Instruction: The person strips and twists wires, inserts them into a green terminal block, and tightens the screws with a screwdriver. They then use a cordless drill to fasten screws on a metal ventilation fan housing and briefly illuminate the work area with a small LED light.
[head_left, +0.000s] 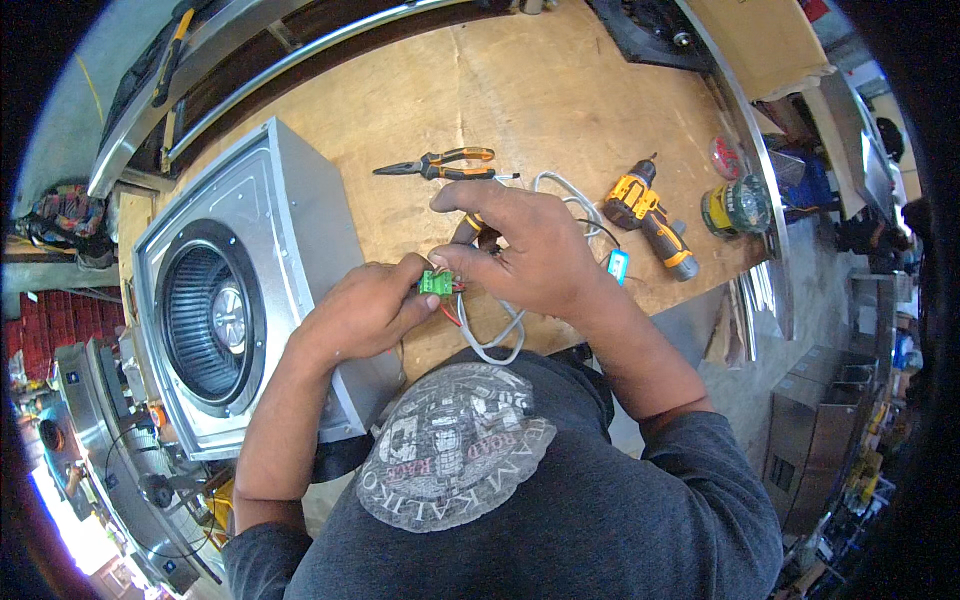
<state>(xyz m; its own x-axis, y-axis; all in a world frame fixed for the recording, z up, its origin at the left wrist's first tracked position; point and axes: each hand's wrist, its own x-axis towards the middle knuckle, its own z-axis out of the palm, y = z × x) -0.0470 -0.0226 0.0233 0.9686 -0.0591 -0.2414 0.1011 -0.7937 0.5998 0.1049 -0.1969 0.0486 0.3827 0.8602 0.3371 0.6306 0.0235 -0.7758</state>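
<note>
A small green terminal block connector [436, 283] is pinched between the thumb and fingers of my left hand [365, 308]. A red wire [450, 316] and other thin wires run from it to a grey cable [508, 345] looping on the table's near side. My right hand [535, 240] is curled close by, its thumb tip at the wires beside the connector and its index finger raised and bent. A black and yellow handle [467, 230] shows inside that curl; whether my fingers grip it is hidden. Beyond lie long-nose pliers [440, 165] with black and orange handles.
A metal box with a round blower fan [215, 315] stands at left on the wooden table [400, 90]. To the right lie a yellow and black cordless drill [650, 215], a light-blue piece [617, 266] and a green and yellow container [735, 208]. A cardboard box [765, 45] is far right.
</note>
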